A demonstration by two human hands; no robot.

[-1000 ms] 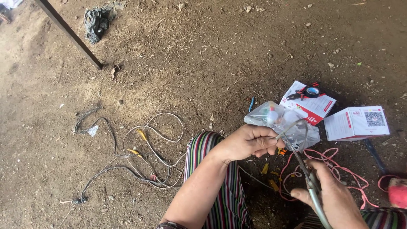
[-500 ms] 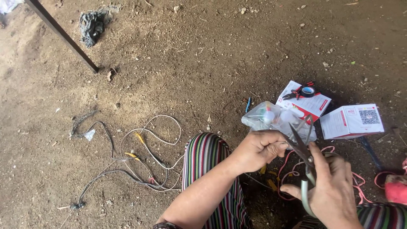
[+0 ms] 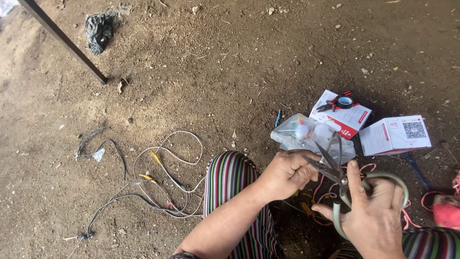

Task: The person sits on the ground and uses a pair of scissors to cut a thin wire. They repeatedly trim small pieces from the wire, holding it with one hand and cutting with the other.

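Our right hand (image 3: 371,220) is closed through the pale green loop handles of a pair of scissors (image 3: 345,184), index finger stretched up along the pivot, so that grip is clamped on the tool. The dark blades stand open, pointing up and to the left. Our left hand (image 3: 286,173) is curled shut just left of the blades, thumb pressed against the fingers, and its fingertips meet the lower blade; whether a thin wire is pinched inside that grip we cannot tell, as anything there is hidden by the fingers.

The scissors are held in the air, above the dirt floor (image 3: 230,72) and over a tangle of pink cord (image 3: 326,189) lying on the ground between our knees. Just beyond the blade tips lies a clear plastic bag (image 3: 306,136) with small white round parts inside. Touching it on the far right is a white and red box (image 3: 346,117) carrying a small pair of red-handled pliers and a roll of dark tape (image 3: 344,101). A second white and red box (image 3: 395,134) sits just right of the first.

Our striped trouser leg (image 3: 232,182) is under the left forearm. Further left, loose grey and white wires (image 3: 153,177) with yellow ends sprawl across the soil. At far left a dark metal bar (image 3: 64,41) slants across the ground, with a crumpled dark rag (image 3: 99,29) near it.
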